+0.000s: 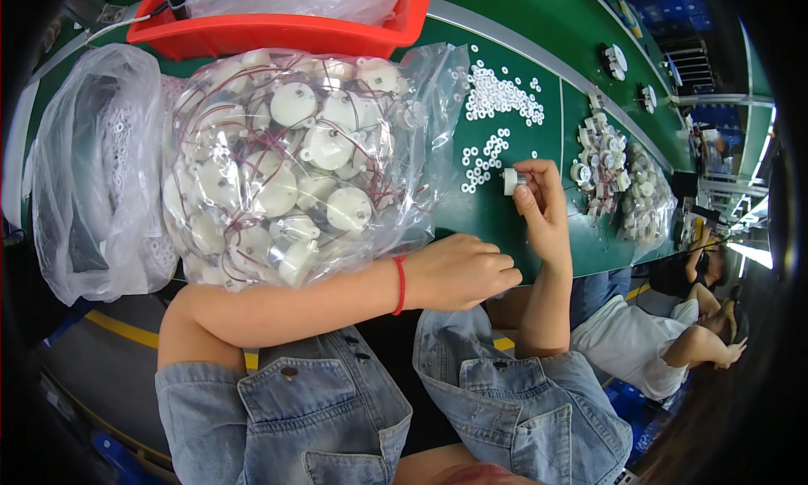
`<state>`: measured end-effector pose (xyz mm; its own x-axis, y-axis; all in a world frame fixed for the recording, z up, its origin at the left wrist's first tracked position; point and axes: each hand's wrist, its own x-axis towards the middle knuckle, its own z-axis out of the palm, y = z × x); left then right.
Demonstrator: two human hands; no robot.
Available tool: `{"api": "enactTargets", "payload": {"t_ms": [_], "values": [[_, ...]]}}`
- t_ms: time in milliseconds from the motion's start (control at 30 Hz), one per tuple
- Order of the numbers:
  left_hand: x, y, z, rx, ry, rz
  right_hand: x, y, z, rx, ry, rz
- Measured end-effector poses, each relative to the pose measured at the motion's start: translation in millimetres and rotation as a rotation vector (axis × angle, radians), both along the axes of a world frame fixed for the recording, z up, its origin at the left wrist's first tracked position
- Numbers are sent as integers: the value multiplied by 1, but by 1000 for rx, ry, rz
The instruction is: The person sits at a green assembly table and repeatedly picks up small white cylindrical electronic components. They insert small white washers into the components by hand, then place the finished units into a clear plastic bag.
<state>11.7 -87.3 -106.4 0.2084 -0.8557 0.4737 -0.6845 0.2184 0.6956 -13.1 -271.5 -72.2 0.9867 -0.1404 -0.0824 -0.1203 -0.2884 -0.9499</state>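
1. Holding a small white motor [510, 182] between thumb and fingers, the right hand [545, 214] is closed down to its width; the motor sits above the green tabletop [475, 220], a little in from its near edge.
2. The left hand [459, 274] lies at that near edge with fingers curled under; whether it grips anything cannot be told.
3. Just left of the motor is a small cluster of white rings [481, 161], with a larger spread of white rings [505, 98] toward the far edge.
4. On the right part of the tabletop lie a heap of wired motors [602, 161] and, beside it, a clear bag of motors [648, 200].
5. On the left part stand a bulging bag of white motors [286, 169] and a bag of rings [71, 190]; a red bin [252, 34] is beyond them.
6. Work seems mid-batch: one motor is in hand and plenty of parts remain; whether the right-hand heap is finished cannot be judged.
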Motion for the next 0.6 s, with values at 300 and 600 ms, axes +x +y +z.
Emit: {"api": "enactTargets", "payload": {"t_ms": [300, 600], "values": [[0, 1, 0, 24, -27, -15, -2, 7, -2, -472, -91, 30], [-1, 1, -2, 9, -27, -4, -6, 12, -7, -546, -132, 40]]}}
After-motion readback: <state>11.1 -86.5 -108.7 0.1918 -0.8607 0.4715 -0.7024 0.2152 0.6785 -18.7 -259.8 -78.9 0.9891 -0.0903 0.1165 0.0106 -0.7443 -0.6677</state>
